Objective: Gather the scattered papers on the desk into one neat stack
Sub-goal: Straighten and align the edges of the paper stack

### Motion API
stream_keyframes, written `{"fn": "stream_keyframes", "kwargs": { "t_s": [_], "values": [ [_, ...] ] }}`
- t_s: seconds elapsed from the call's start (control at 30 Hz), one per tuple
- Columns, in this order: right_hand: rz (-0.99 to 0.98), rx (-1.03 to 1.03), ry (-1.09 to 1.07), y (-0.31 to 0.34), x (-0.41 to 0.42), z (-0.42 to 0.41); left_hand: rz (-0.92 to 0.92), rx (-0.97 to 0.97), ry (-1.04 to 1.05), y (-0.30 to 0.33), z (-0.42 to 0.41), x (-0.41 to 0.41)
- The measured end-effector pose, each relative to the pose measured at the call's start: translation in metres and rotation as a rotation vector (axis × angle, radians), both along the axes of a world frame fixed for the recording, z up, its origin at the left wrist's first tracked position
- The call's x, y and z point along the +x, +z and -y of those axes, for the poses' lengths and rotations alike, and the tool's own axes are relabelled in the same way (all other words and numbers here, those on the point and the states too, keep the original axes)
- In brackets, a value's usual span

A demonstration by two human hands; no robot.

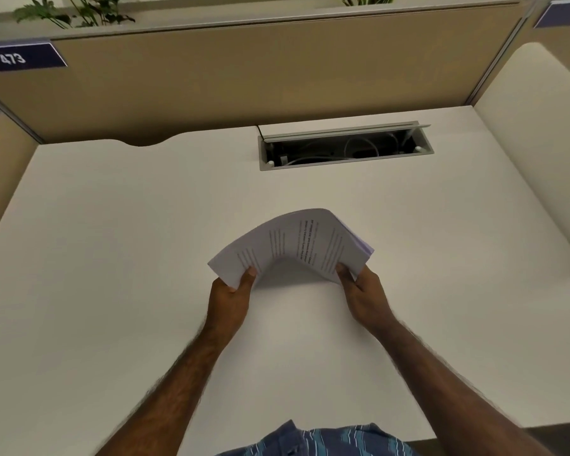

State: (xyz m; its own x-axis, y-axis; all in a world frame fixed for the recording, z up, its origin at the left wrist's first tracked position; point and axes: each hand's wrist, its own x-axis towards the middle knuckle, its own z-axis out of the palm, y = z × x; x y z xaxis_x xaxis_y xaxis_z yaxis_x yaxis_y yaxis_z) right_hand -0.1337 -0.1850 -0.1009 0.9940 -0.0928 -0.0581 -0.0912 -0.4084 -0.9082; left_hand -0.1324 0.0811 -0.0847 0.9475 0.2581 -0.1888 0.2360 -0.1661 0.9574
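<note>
A stack of white printed papers (290, 243) is held above the middle of the white desk (112, 258), bowed upward in an arch between both hands. My left hand (231, 299) grips its near left corner, thumb on top. My right hand (364, 296) grips the near right corner, thumb on top as well. The sheets fan slightly at the right edge. No loose sheets lie elsewhere on the desk.
An open cable hatch (344, 146) with wires inside sits in the desk at the back right. Tan partition panels (244, 77) wall the back and sides, with a "473" label (14, 57) at left. Plants (76, 9) stand behind the partition.
</note>
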Motion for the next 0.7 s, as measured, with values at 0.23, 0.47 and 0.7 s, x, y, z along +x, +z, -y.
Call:
{"fn": "stream_keyframes", "kwargs": {
  "t_s": [0.23, 0.47, 0.7],
  "values": [
    [-0.013, 0.036, -0.107, 0.010, 0.012, 0.013, -0.051, 0.001, -0.002, 0.016, -0.009, 0.005],
    [-0.148, 0.541, -0.496, 0.025, 0.008, 0.019, -0.150, -0.306, -0.010, 0.021, -0.019, -0.002],
    [-0.367, 0.909, -0.160, 0.050, -0.017, -0.038, -0.172, -0.614, 0.156, 0.025, 0.013, -0.012]
  ]
}}
